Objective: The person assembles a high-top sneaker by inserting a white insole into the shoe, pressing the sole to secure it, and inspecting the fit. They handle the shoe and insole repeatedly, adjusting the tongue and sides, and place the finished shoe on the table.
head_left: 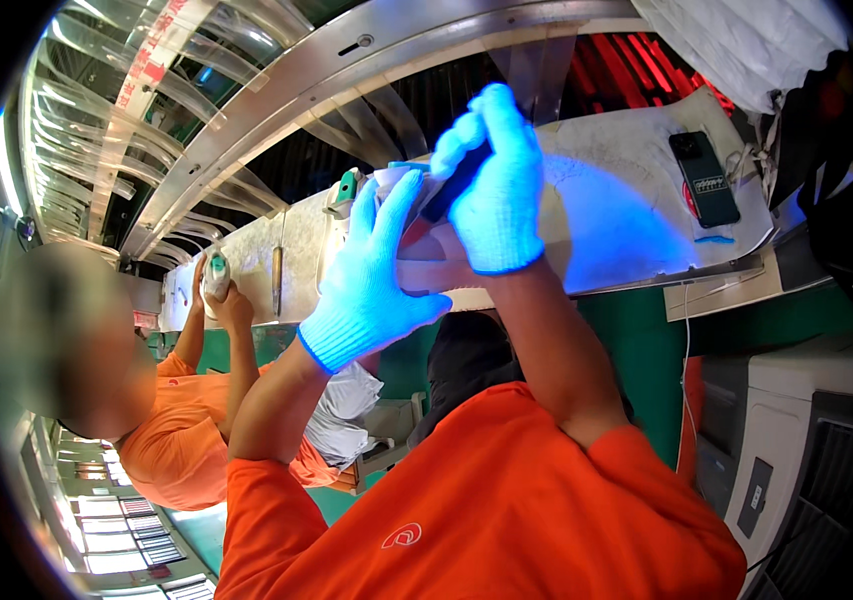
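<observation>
Both my hands wear knitted gloves lit bright blue. My left hand has its fingers stretched out and its thumb spread away from them. Its fingertips reach beside a small pale, rounded piece; whether they touch it I cannot tell. My right hand is closed round a dark, block-like object that points down to the left, toward the left fingers. The glove covers most of that object, so its kind is unclear. Just left of my left fingertips lies a green-topped object.
The pale worktop carries a dark phone at right and a wooden-handled tool at left. A metal rail runs behind. At left, a co-worker in orange holds a white-and-green object. A grey machine stands right.
</observation>
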